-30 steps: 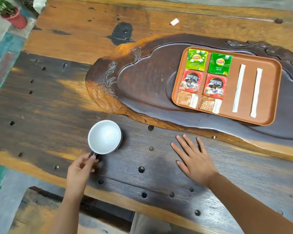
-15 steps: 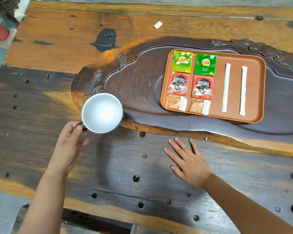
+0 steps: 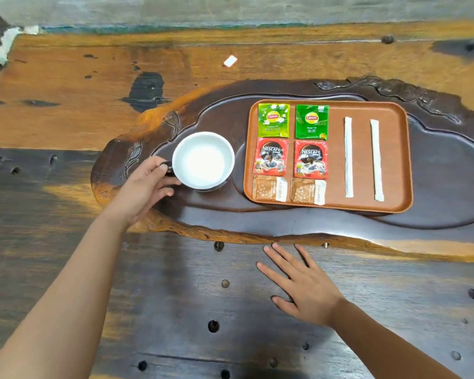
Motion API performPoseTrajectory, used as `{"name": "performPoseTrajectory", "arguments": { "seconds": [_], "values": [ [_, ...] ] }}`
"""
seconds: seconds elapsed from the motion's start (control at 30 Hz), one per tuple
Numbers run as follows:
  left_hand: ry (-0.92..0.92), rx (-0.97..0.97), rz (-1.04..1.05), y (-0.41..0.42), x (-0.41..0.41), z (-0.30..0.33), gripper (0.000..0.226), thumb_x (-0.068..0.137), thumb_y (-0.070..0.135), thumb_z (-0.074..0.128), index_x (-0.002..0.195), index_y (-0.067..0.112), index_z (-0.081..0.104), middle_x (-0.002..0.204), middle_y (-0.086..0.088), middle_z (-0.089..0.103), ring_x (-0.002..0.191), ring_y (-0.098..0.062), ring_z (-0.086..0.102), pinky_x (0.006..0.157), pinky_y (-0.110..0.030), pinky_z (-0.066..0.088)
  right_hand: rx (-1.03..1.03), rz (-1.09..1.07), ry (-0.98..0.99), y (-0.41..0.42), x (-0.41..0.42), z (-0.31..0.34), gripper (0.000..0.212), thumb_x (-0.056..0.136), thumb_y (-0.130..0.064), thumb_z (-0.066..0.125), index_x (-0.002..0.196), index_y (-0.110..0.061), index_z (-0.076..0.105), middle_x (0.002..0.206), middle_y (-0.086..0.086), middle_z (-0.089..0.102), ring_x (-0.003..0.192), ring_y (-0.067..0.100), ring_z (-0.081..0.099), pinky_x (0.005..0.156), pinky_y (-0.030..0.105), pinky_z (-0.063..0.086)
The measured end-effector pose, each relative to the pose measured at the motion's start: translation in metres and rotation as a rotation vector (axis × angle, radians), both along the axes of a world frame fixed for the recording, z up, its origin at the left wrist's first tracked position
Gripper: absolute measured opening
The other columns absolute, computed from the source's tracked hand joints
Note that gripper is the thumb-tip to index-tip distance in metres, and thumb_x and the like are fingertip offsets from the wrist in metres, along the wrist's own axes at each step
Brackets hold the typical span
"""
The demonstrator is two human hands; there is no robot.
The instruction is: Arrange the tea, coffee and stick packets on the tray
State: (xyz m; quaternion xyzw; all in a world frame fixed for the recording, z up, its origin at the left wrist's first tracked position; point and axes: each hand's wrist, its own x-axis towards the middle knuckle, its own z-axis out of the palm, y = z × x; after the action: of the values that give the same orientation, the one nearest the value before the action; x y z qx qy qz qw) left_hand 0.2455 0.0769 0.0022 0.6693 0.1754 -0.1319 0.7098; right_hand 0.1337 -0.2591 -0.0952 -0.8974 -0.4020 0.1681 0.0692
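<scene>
Left hand point(image 3: 148, 184) pinches the handle of the white cup point(image 3: 203, 160), frame centre-left, just beside the tray point(image 3: 394, 160). Right hand point(image 3: 304, 285) lies flat on the table point(image 3: 66, 77), fingers spread, lower centre. Tray centre-right holds tea packets point(image 3: 273, 120), coffee packets point(image 3: 271, 156), brown packets point(image 3: 270, 188), two white sticks point(image 3: 348, 157).

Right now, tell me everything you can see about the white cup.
The white cup is round and upright, seen from above, with a smooth glossy white inside that looks empty. Its outside and handle look dark. The left hand grips the handle on the cup's left side. The cup is over the carved dark wooden slab, just left of the brown tray and apart from it. Whether its base rests on the slab cannot be told.
</scene>
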Motion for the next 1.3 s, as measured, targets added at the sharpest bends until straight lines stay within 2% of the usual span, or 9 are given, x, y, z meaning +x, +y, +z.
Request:
{"name": "performPoseTrajectory", "arguments": {
  "seconds": [0.2, 0.33, 0.5, 0.63, 0.83, 1.13, 1.2, 1.3],
  "values": [
    [0.026, -0.045, -0.06, -0.007, 0.017, -0.011, 0.026, 0.098, 0.011, 0.033, 0.077, 0.019, 0.046, 0.076, 0.011, 0.069, 0.074, -0.006, 0.066, 0.058, -0.016, 0.047, 0.016, -0.002, 0.0, 0.0, 0.001, 0.001, 0.067, 0.088, -0.054, 0.038, 0.147, -0.027, 0.022, 0.155, 0.005, 0.021, 0.143, 0.021, 0.011, 0.109, 0.048, 0.014],
    [0.043, 0.024, -0.055, -0.012, 0.026, -0.009, 0.026, 0.099, 0.013, 0.033, 0.078, 0.02, 0.047, 0.092, 0.003, 0.063, 0.077, -0.004, 0.067, 0.064, -0.02, 0.052, 0.033, -0.007, 0.01, 0.0, 0.001, 0.004, 0.066, 0.086, -0.053, 0.041, 0.146, -0.027, 0.027, 0.154, 0.006, 0.024, 0.142, 0.021, 0.014, 0.108, 0.049, 0.016],
    [0.009, 0.159, 0.003, -0.013, 0.032, -0.01, 0.011, 0.096, 0.013, 0.044, 0.097, 0.014, 0.054, 0.1, -0.006, 0.064, 0.088, -0.015, 0.067, 0.072, -0.024, 0.058, 0.022, -0.007, 0.017, 0.001, 0.002, 0.005, 0.067, 0.086, -0.054, 0.04, 0.146, -0.027, 0.026, 0.154, 0.005, 0.025, 0.142, 0.02, 0.014, 0.108, 0.049, 0.016],
    [-0.037, 0.218, 0.03, -0.017, 0.043, -0.009, 0.018, 0.095, 0.011, 0.047, 0.111, 0.009, 0.054, 0.097, -0.006, 0.065, 0.084, -0.009, 0.068, 0.072, -0.023, 0.057, 0.019, -0.007, 0.024, 0.001, 0.002, 0.004, 0.067, 0.086, -0.054, 0.04, 0.146, -0.028, 0.024, 0.154, 0.005, 0.023, 0.142, 0.02, 0.013, 0.108, 0.049, 0.015],
    [-0.046, 0.207, 0.05, -0.022, 0.054, -0.009, 0.013, 0.095, 0.009, 0.046, 0.098, 0.018, 0.056, 0.092, -0.003, 0.065, 0.081, -0.006, 0.067, 0.068, -0.02, 0.056, 0.019, -0.009, 0.025, 0.0, 0.002, 0.002, 0.067, 0.087, -0.054, 0.039, 0.147, -0.028, 0.022, 0.155, 0.005, 0.019, 0.143, 0.02, 0.011, 0.11, 0.048, 0.012],
    [-0.029, 0.184, 0.051, -0.025, 0.052, -0.01, 0.016, 0.095, 0.013, 0.045, 0.102, 0.021, 0.057, 0.101, -0.002, 0.066, 0.092, -0.011, 0.066, 0.079, -0.028, 0.057, 0.021, 0.007, -0.014, 0.0, 0.002, 0.0, 0.067, 0.088, -0.054, 0.039, 0.147, -0.028, 0.021, 0.156, 0.006, 0.018, 0.143, 0.021, 0.012, 0.111, 0.049, 0.011],
    [-0.013, 0.197, 0.06, -0.026, 0.05, -0.011, 0.02, 0.095, 0.015, 0.044, 0.11, 0.023, 0.057, 0.106, -0.002, 0.065, 0.096, -0.012, 0.065, 0.081, -0.03, 0.057, 0.026, 0.005, -0.019, -0.001, 0.001, 0.001, 0.067, 0.088, -0.054, 0.039, 0.147, -0.028, 0.02, 0.156, 0.006, 0.018, 0.143, 0.022, 0.012, 0.111, 0.049, 0.011],
    [0.002, 0.178, 0.108, -0.027, 0.047, -0.011, 0.035, 0.096, 0.018, 0.043, 0.132, 0.02, 0.041, 0.115, -0.003, 0.059, 0.1, -0.013, 0.064, 0.081, -0.028, 0.056, 0.047, 0.01, -0.048, -0.002, 0.0, -0.003, 0.067, 0.088, -0.053, 0.039, 0.147, -0.028, 0.021, 0.156, 0.006, 0.018, 0.143, 0.023, 0.014, 0.111, 0.049, 0.011]
  ]
}}
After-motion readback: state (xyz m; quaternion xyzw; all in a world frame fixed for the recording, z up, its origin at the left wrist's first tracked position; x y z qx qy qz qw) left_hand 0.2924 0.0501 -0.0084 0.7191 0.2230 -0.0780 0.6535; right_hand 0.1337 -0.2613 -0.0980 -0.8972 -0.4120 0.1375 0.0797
